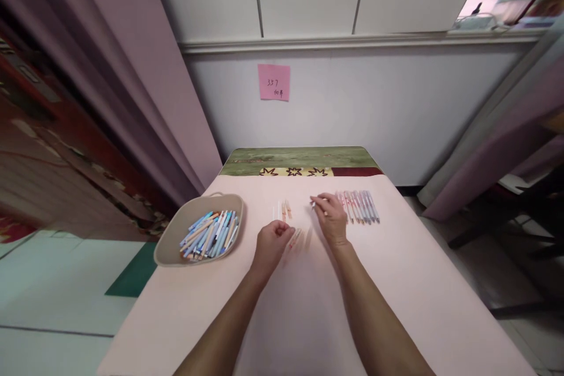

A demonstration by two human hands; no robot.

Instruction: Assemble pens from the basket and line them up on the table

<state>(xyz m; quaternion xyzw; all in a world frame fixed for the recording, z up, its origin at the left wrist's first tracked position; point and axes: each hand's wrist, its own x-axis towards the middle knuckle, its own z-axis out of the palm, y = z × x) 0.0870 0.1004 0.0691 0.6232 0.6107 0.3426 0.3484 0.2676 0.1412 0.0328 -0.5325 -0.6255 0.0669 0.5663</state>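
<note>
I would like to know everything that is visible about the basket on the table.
The basket is beige, round-cornered and open-topped, apparently plastic, with a small loop handle at its far rim. It stands upright near the left edge of the pale pink table, holding a loose heap of mostly blue, white and tan pens. Neither the left hand nor the right hand touches it.

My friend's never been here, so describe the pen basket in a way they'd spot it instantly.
Start from the pink-covered table below the white wall. On its left side, left of the person's left hand, sits a rounded beige basket. It's the only container there, holding jumbled pens, unlike the tidy pen row by the right hand.
</note>
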